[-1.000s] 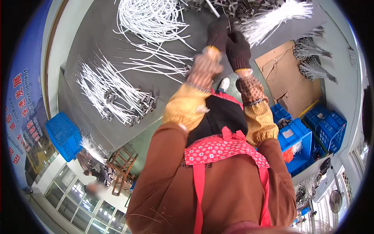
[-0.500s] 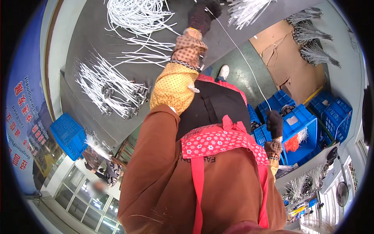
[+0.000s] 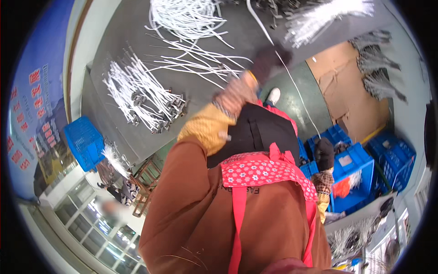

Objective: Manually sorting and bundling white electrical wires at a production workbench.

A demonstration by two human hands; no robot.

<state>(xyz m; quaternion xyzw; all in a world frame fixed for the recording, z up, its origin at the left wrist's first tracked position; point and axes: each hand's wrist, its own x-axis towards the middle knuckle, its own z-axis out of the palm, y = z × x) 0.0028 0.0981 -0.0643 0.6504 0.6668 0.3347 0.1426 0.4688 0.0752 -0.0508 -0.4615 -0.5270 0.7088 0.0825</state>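
Observation:
A long white cable (image 3: 299, 92) stretches from the far table edge down to my right side. My left hand (image 3: 270, 61), in a dark glove, is closed on the cable partway along it; motion smears its fingers. My right hand (image 3: 324, 154), also dark-gloved, is low by the blue crates and closed on the cable's lower end; its fingertips are hard to make out. Left of my left hand, loose white cables (image 3: 196, 59) lie on the dark grey table (image 3: 219, 98). Beside them is a pile of white cables with dark connectors (image 3: 153, 98).
A big coil of white cables (image 3: 182, 18) and a white cable bundle (image 3: 326, 18) lie farther back. Blue crates (image 3: 358, 157) crowd my right side, near brown cardboard (image 3: 349, 86) with cable bundles (image 3: 376, 64). Another blue basket (image 3: 84, 141) stands left. A person (image 3: 109, 208) is in the background.
My left hand has come back from the far table edge toward me and right, along the cable. My right hand stays by the blue crates. The whole view has shifted a little.

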